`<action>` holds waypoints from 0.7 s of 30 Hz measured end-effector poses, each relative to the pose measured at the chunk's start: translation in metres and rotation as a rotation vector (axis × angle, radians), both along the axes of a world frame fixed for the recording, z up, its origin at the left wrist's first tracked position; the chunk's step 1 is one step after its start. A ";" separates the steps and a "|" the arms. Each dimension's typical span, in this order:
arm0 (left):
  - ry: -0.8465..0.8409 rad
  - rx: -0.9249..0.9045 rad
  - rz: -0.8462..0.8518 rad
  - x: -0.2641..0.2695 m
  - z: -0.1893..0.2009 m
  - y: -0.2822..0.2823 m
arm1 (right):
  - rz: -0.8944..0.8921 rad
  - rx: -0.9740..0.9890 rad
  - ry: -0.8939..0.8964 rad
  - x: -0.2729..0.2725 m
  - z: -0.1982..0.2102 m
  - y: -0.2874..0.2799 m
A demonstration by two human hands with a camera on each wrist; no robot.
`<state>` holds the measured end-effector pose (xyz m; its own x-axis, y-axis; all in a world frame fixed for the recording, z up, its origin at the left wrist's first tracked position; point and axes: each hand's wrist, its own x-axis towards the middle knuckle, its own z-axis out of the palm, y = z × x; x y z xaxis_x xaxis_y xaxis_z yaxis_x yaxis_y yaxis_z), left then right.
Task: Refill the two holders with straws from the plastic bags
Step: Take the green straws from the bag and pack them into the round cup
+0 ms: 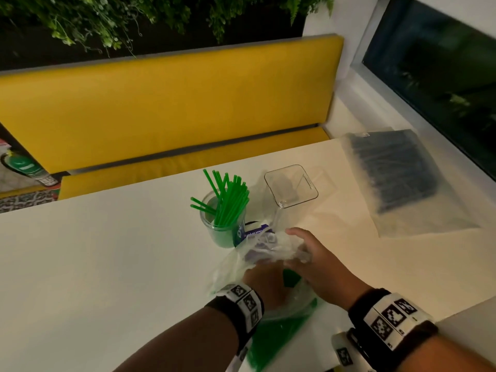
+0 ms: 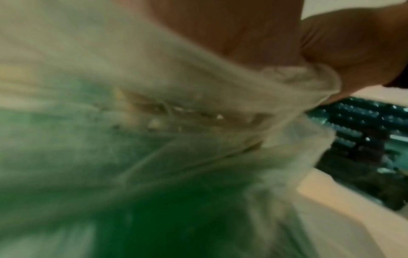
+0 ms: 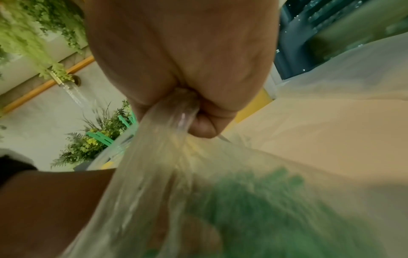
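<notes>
White table (image 1: 107, 264) fills most of the head view, with a yellow bench (image 1: 166, 103) along its far edge, hanging greenery (image 1: 107, 20) above that, and a dark window (image 1: 434, 73) on the right. Two holders stand near the middle of the table, toward the far edge: a round clear holder (image 1: 221, 232) partly filled with green straws (image 1: 228, 200), and just beside it on the right a square clear holder (image 1: 291, 185) with no straws in it. Two plastic bags are in sight. One, the bag of dark straws (image 1: 397, 175), lies flat and untouched near the far right corner. The other, the bag of green straws (image 1: 281, 326), sits at the near edge between both hands, its crumpled mouth reaching up toward the round holder. The right hand (image 1: 319, 264) has its fingers curled into a fist round a gathered twist of the bag's plastic, which the right wrist view shows plainly. The left hand (image 1: 264, 283) is pushed in among the folds of the same bag; its fingers are hidden by the plastic and blurred in the left wrist view, so I cannot tell whether they are spread or closed on straws. The step in hand looks like drawing another bunch of green straws out for the round holder, so the task seems under halfway done. The next move probably calls for holding the mouth open, lifting a bunch clear, and dropping it upright without tipping the holder.
</notes>
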<state>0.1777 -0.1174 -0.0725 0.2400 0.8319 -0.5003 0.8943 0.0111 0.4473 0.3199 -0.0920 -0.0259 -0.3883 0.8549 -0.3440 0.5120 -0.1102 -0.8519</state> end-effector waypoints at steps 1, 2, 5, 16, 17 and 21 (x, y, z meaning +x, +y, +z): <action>0.035 -0.009 -0.045 0.000 0.000 -0.002 | 0.018 0.019 -0.009 0.000 0.000 -0.001; 0.068 -0.019 -0.086 0.000 0.001 -0.003 | 0.041 0.045 -0.031 0.000 0.001 -0.002; 0.039 -0.058 -0.112 -0.005 0.000 -0.002 | 0.110 0.136 -0.156 0.005 -0.003 -0.001; -0.166 -0.069 -0.060 -0.025 0.034 0.001 | 0.012 0.038 -0.103 0.007 -0.008 0.013; -0.157 -0.070 -0.069 -0.025 0.037 0.001 | -0.017 0.013 -0.064 0.007 -0.008 0.013; -0.218 0.056 0.025 -0.031 0.049 -0.002 | -0.146 0.074 -0.099 0.015 -0.018 0.018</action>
<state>0.1462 -0.1193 -0.0230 0.3165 0.8640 -0.3915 0.7764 0.0012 0.6302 0.3351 -0.0740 -0.0441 -0.2254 0.9242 -0.3083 0.5769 -0.1284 -0.8067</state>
